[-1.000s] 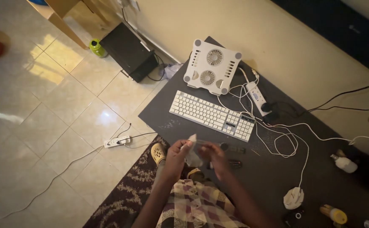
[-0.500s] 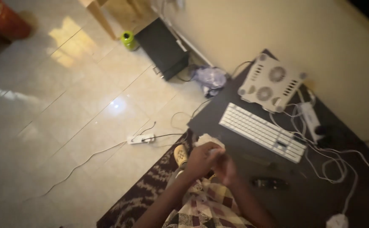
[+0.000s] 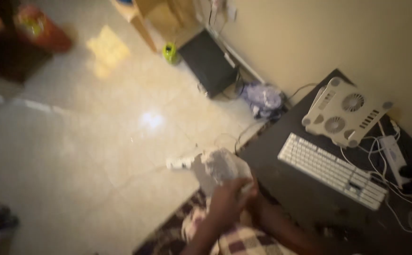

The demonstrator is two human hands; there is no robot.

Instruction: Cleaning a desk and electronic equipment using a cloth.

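Left hand [image 3: 229, 200] is wrapped around a crumpled white cloth [image 3: 218, 167], gripping it from below, just off the left edge of the dark desk [image 3: 300, 189]. Right hand's tucked behind it, so can't tell if it's gripping too, pretty blurry. On the desk: white keyboard [image 3: 331, 170], then a white cooling pad [image 3: 345, 115] behind it.
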